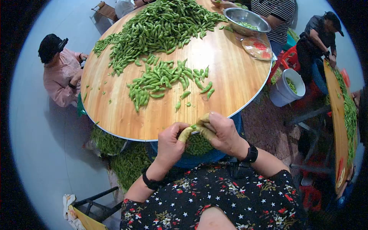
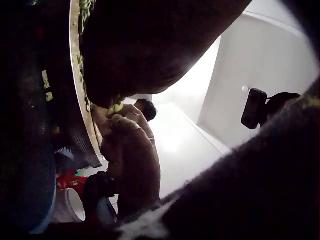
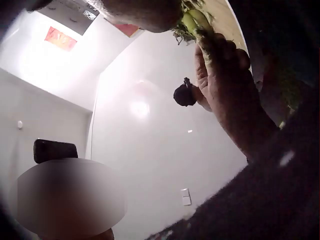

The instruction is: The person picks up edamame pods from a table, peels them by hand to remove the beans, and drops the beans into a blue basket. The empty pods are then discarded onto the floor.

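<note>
Over the near edge of the round wooden table (image 1: 126,122), my left hand (image 1: 170,142) and right hand (image 1: 223,133) meet at a green soybean pod (image 1: 193,126). Fingers and thumb of each hand pinch it from its two sides. Yellowish covers wrap the left thumb and some right fingers. In the right wrist view the pod (image 3: 196,21) shows bright green at the left fingertips. The left wrist view is dark; the right hand (image 2: 132,145) shows there. Just beyond the hands lie a small group of pods (image 1: 161,78) and a few loose ones.
A large heap of pods (image 1: 161,27) covers the table's far side. A metal bowl (image 1: 247,20) and a plastic-wrapped packet (image 1: 257,48) sit at the far right. Below my hands is a blue tub (image 1: 226,151) with green contents. Other people sit around; a white bucket (image 1: 287,87) stands right.
</note>
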Motion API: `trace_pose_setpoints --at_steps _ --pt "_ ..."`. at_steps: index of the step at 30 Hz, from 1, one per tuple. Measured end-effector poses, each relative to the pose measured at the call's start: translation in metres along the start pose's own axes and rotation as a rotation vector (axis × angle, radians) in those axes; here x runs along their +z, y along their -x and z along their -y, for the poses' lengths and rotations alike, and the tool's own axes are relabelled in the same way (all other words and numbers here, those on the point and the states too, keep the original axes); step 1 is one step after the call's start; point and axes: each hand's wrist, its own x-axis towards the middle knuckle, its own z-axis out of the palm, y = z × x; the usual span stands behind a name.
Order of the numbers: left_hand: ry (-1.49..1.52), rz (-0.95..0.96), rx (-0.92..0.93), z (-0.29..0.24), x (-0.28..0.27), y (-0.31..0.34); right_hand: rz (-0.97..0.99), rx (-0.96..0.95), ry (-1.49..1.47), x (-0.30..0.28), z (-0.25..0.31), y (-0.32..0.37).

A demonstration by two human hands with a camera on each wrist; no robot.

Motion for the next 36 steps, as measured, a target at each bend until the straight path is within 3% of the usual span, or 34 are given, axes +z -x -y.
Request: trace_pose_setpoints --at_steps 2,3,5,6,9,10,11,13,15,16,21,22,23,24,28,30,31,33,35,36 --pt "-0.128 -0.070 0.353 0.001 0.002 0.000 0.016 -0.068 -0.066 0.005 -0.003 -0.002" --pt "-0.132 -0.082 0.354 0.001 0.001 0.000 0.021 -0.079 -0.071 0.003 -0.004 -0.003" --pt "-0.065 -0.010 0.445 0.001 -0.001 -0.001 0.188 0.192 -0.287 -0.001 -0.002 -0.002" --pt "-0.047 0.021 0.426 0.003 -0.002 -0.001 0.244 0.355 -0.428 -0.004 0.003 -0.003" --pt "-0.209 0.149 0.324 -0.010 -0.021 0.013 0.391 0.432 -0.588 -0.004 -0.004 -0.001" --pt "-0.288 0.272 0.346 -0.009 -0.037 0.016 0.380 0.192 -0.348 -0.004 -0.007 -0.002" --pt "-0.392 0.414 0.380 -0.001 -0.056 0.020 0.383 0.188 -0.350 -0.005 -0.006 -0.002" --pt "-0.751 0.707 0.065 -0.008 -0.091 0.026 0.587 0.044 -0.357 -0.010 -0.002 -0.002" --pt "-0.766 0.454 0.174 -0.002 -0.106 0.020 0.641 -0.036 -0.227 -0.009 -0.004 -0.007" --pt "-0.774 0.325 0.110 -0.010 -0.107 0.012 0.602 -0.017 -0.234 -0.007 -0.005 -0.008" --pt "-0.804 -0.160 0.555 0.009 -0.110 -0.087 0.390 -0.064 -0.260 0.002 -0.008 -0.029" --pt "-0.781 -0.217 0.617 0.010 -0.108 -0.107 0.382 0.078 -0.306 0.006 -0.011 -0.030" --pt "-0.780 -0.221 0.624 0.013 -0.107 -0.123 0.374 0.226 -0.355 0.010 -0.016 -0.029" --pt "-0.823 -0.169 0.584 0.015 -0.106 -0.138 0.341 0.118 -0.253 0.016 -0.030 -0.027" --pt "-0.851 -0.086 0.526 0.026 -0.094 -0.154 0.197 0.145 -0.316 0.015 -0.031 -0.017" --pt "-0.849 -0.065 0.504 0.029 -0.089 -0.151 0.205 0.364 -0.584 0.005 -0.022 -0.017" --pt "-0.834 -0.096 0.483 0.035 -0.087 -0.149 0.202 0.373 -0.587 0.002 -0.018 -0.019" --pt "-0.822 -0.121 0.460 0.037 -0.085 -0.143 0.037 0.245 -0.751 0.002 -0.011 -0.025" --pt "-0.779 -0.066 0.402 0.028 -0.085 -0.136 0.009 0.206 -0.742 0.016 -0.025 -0.027" --pt "-0.779 -0.064 0.405 0.026 -0.084 -0.132 0.017 0.138 -0.524 0.021 -0.033 -0.029"
